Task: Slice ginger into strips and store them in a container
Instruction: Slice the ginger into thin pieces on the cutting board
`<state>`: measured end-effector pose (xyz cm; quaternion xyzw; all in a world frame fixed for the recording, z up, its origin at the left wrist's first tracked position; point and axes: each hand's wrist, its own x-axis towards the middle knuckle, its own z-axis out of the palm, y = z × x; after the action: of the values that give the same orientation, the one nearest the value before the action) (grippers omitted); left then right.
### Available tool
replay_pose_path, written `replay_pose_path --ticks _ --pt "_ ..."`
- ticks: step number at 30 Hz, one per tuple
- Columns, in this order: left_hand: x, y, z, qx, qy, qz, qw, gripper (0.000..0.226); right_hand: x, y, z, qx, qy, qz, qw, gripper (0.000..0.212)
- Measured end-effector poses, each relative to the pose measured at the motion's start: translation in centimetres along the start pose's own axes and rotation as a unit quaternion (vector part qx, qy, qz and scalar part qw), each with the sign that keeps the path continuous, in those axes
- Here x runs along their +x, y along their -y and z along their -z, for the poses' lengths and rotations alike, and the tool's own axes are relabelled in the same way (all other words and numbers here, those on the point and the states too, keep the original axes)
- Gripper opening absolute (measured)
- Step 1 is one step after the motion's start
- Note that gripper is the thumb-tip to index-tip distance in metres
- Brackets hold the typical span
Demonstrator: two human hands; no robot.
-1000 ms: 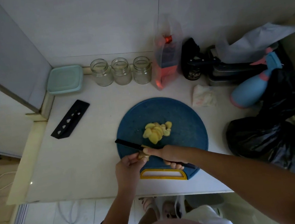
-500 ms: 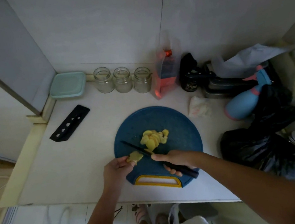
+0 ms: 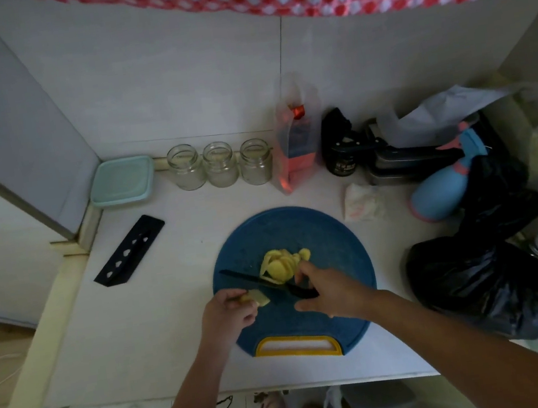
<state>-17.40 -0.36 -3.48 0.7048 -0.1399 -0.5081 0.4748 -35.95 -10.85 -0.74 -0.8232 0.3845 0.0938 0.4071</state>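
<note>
A round blue cutting board (image 3: 327, 237) with a yellow handle lies on the white counter. A pile of pale yellow ginger slices (image 3: 278, 264) sits near its middle. My left hand (image 3: 226, 315) pinches a small ginger piece (image 3: 259, 298) at the board's left edge. A black knife (image 3: 247, 280) lies slanted across the board between that piece and the pile. Its handle runs under my right hand (image 3: 333, 290), whose fingertips reach up to touch the slices. A teal lidded container (image 3: 122, 181) stands at the back left.
Three glass jars without lids (image 3: 220, 165) line the back wall beside a red pouch (image 3: 295, 151). A black knife sheath (image 3: 129, 251) lies on the left. A blue spray bottle (image 3: 442, 190), a crumpled tissue (image 3: 363, 206) and a black plastic bag (image 3: 478, 274) crowd the right side.
My left hand has drawn the ginger piece out to the left of the blade. My right hand's fingers have stretched forward onto the slice pile. The view has tilted up.
</note>
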Motion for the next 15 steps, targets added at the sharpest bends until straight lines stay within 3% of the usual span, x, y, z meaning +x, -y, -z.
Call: replay_pose_path --ticks 7,11,15 --pt "0.5 -0.6 -0.2 -0.014 -0.017 0.006 1.000 0.017 0.1 0.1 0.1 0.025 0.001 0.093 0.995 0.055" --pt "0.3 -1.2 -0.2 -0.042 -0.004 0.028 0.999 0.014 0.8 -0.2 0.0 0.050 -0.001 0.066 0.997 0.061" --pt "0.3 -1.4 0.1 -0.059 0.015 0.045 0.997 0.013 1.2 -0.1 0.6 0.137 -0.021 0.021 0.990 0.043"
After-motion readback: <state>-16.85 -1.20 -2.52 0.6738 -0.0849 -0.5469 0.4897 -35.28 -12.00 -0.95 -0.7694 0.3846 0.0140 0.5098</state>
